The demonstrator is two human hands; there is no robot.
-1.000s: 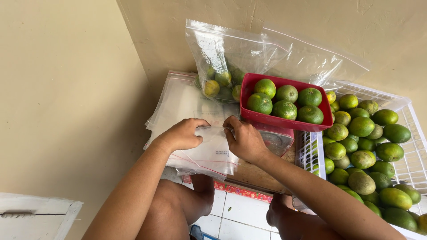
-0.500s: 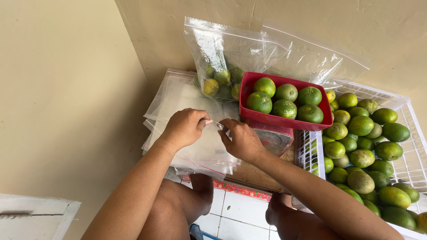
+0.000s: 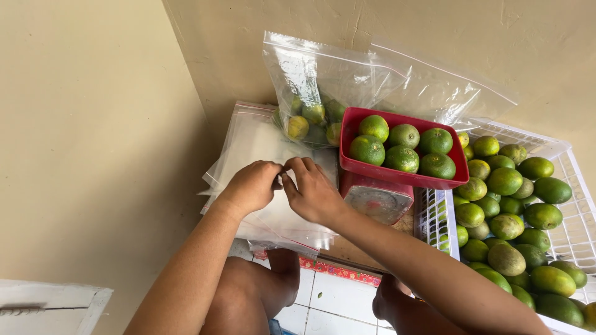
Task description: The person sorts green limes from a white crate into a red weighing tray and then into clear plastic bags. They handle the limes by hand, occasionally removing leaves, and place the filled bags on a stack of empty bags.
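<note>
While both hands meet at frame centre, left hand [image 3: 251,186] and right hand [image 3: 313,193] pinch the top clear zip bag [image 3: 248,139] on the stack; fingertips narrow. Advisable: rub layers apart, peeling one bag only.

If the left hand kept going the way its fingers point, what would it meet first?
The left hand points rightward, so it would meet the right hand's fingertips, already about touching above the stack of clear bags.

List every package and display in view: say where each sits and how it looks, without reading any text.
Stack of flat clear bags: under both hands, red-edged tops.
Filled clear bag: upright against the wall, holding green fruit.
Empty clear bag: behind the red tray.
Scale dial: under the tray, silvery face, red body.
</note>
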